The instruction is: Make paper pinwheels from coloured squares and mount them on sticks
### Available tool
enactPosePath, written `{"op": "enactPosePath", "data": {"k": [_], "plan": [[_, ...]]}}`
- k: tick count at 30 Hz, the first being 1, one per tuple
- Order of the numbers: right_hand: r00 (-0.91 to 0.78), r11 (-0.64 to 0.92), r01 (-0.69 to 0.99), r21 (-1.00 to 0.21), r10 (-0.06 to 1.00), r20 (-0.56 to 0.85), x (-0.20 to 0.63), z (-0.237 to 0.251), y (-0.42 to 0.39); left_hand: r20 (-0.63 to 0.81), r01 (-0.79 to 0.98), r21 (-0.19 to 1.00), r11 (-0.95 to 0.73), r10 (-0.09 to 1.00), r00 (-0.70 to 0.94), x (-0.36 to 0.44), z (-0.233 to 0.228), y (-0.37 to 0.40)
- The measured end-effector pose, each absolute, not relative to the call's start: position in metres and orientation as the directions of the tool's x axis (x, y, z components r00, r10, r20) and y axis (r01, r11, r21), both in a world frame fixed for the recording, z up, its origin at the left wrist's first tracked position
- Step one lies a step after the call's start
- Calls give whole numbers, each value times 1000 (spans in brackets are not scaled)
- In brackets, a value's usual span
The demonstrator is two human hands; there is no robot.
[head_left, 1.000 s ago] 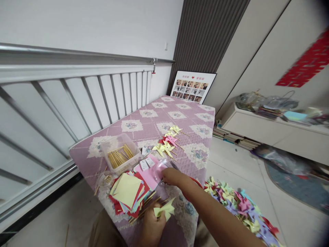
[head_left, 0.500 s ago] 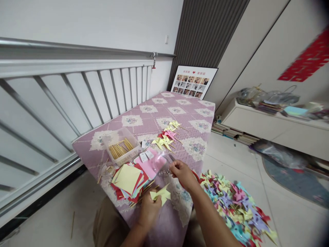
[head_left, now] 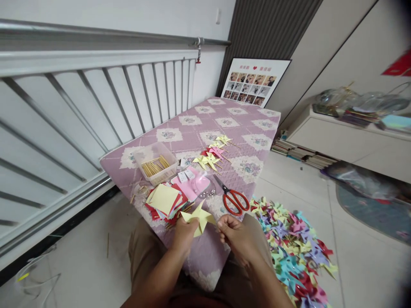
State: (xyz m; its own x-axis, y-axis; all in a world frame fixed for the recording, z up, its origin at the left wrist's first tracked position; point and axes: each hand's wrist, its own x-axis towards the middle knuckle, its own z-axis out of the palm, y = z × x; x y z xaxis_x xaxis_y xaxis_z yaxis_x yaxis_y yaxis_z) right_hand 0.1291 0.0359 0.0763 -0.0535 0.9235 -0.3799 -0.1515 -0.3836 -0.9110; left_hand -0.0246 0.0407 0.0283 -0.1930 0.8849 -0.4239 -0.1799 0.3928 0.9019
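A pale yellow paper pinwheel (head_left: 201, 217) is pinched in my left hand (head_left: 186, 233), its folded points spread outward. Just right of it my right hand (head_left: 231, 231) has its fingertips pressed together near one point; whatever lies between them is too small to name. Red-handled scissors (head_left: 236, 201) lie on the table beyond my right hand. Small shiny pieces (head_left: 208, 193) sit by a pink sheet (head_left: 192, 188). To the left is a stack of coloured paper squares (head_left: 164, 200), a yellow one on top.
A clear plastic box (head_left: 156, 164) holds thin sticks. Finished pinwheels on sticks (head_left: 212, 160) lie mid-table on the floral tablecloth (head_left: 227, 122). A large heap of pinwheels (head_left: 295, 248) covers floor at the right. A radiator (head_left: 96, 107) runs along the left.
My right hand has moved down from beside the shiny pieces to the pinwheel, uncovering the scissors. The pinwheel now faces up more fully in my left hand. The camera view has tilted down.
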Motion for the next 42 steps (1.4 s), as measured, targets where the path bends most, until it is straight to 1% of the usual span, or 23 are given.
{"op": "enactPosePath", "data": {"k": [2, 5, 8, 11, 13, 14, 16, 19, 24, 26, 34, 39, 42], "plan": [[-64, -334, -113, -936, 942, -329, 125, 80, 36, -427, -208, 897, 390, 885, -185, -24, 35, 36], [-65, -189, -11, -982, 980, -188, 120, 81, 33, -411, -230, 900, 370, 897, -166, -25, 42, 33], [-47, -6, 184, -983, 999, -14, 115, 85, 28, -400, -250, 901, 354, 902, -165, -27, 48, 31], [-120, 219, 406, -887, 975, 186, 108, 95, 24, -362, -248, 915, 318, 919, -156, -28, 53, 31], [-184, 363, 491, -792, 932, 313, 104, 101, 24, -332, -231, 927, 294, 932, -148, -28, 57, 30], [-200, 412, 519, -749, 910, 362, 102, 103, 24, -324, -220, 932, 288, 935, -146, -28, 59, 30], [-207, 453, 561, -693, 887, 412, 100, 103, 25, -322, -202, 936, 289, 934, -152, -28, 63, 29], [-218, 455, 558, -694, 887, 407, 99, 100, 27, -325, -204, 934, 293, 934, -150, -28, 69, 28], [-206, 365, 504, -782, 931, 302, 104, 97, 26, -362, -314, 896, 316, 927, -101, -28, 80, 24], [-201, 339, 487, -805, 940, 275, 106, 98, 25, -377, -331, 886, 326, 921, -102, -28, 83, 22], [-220, 370, 464, -805, 928, 299, 105, 104, 25, -360, -331, 890, 312, 928, -93, -30, 86, 20], [-207, 320, 448, -834, 945, 252, 103, 108, 22, -321, -305, 911, 278, 942, -97, -31, 87, 20], [-176, 275, 432, -859, 960, 219, 102, 111, 21, -303, -247, 931, 269, 947, -110, -33, 86, 20]]}}
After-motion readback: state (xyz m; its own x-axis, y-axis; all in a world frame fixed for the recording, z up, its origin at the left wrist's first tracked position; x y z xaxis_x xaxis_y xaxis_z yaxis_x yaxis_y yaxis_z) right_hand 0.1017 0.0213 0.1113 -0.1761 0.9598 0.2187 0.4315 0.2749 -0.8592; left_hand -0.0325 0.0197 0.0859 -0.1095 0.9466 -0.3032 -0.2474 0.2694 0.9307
